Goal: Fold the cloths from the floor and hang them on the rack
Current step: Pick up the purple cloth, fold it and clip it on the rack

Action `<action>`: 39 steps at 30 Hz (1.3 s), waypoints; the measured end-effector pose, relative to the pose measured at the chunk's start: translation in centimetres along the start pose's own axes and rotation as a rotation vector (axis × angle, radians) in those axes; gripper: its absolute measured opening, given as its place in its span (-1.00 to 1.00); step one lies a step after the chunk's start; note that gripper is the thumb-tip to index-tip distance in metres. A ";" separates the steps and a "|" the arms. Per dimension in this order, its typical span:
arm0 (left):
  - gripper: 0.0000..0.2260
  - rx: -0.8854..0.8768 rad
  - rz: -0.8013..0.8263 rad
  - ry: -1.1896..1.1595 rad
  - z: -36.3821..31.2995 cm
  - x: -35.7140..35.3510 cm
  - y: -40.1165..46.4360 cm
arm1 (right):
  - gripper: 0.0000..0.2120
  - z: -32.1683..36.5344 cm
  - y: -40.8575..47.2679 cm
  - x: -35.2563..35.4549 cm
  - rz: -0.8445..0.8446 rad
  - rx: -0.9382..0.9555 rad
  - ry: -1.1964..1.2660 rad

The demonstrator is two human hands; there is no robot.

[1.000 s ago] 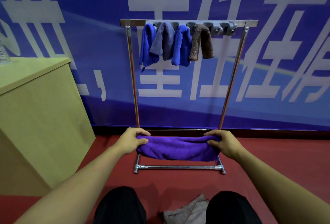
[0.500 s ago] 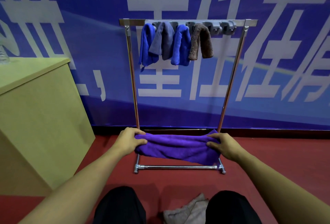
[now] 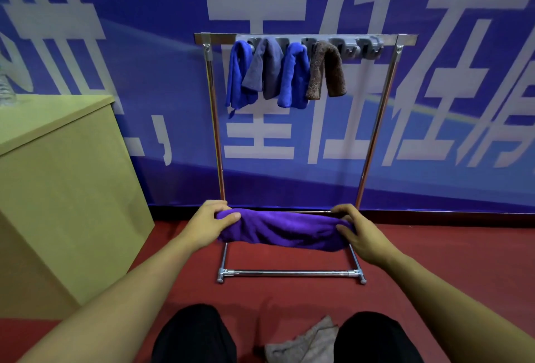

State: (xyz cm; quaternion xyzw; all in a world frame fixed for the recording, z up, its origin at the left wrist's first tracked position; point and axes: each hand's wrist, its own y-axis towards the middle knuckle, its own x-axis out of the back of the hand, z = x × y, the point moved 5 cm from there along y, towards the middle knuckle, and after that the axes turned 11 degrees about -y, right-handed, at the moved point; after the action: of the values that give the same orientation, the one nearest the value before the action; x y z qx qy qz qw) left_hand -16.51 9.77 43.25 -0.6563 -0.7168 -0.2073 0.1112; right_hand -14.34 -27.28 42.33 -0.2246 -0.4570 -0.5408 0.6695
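I hold a purple cloth (image 3: pixel 285 231) stretched level in the air in front of the rack's lower part. My left hand (image 3: pixel 207 222) grips its left end and my right hand (image 3: pixel 360 235) grips its right end. The metal rack (image 3: pixel 376 125) stands against the blue wall. Several folded cloths hang from its top bar: a blue cloth (image 3: pixel 238 76), a grey cloth (image 3: pixel 267 67), a second blue cloth (image 3: pixel 293 77) and a brown cloth (image 3: pixel 325 70). A crumpled grey cloth (image 3: pixel 301 344) lies on the red floor between my knees.
A yellow-green cabinet (image 3: pixel 58 189) stands at the left, close to my left arm. The right part of the rack's top bar (image 3: pixel 405 39) carries empty grey clips (image 3: pixel 363 45). The rack's base bar (image 3: pixel 289 273) lies on the floor under the purple cloth.
The purple cloth's right end has dropped back level from its raised corner, and my right hand has shifted its grip slightly; the cloth stays stretched between both hands.
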 end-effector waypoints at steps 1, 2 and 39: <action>-0.92 0.031 0.001 -0.038 0.2 0.0 0.1 | -0.71 0.3 -0.1 0.0 0.008 0.015 0.003; -0.90 0.054 0.009 -0.077 0.2 -0.1 0.1 | -0.68 0.5 0.0 0.0 0.009 0.028 -0.011; -0.38 0.216 -0.237 -1.132 -6.6 -2.9 0.9 | -0.65 12.0 -2.2 -2.2 0.616 -0.030 1.006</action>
State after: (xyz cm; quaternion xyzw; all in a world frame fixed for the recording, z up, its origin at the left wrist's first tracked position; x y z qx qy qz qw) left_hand -16.02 4.33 48.03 -0.5653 -0.7501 0.2386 -0.2466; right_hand -20.87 -17.26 45.81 -0.0725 0.0105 -0.3681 0.9269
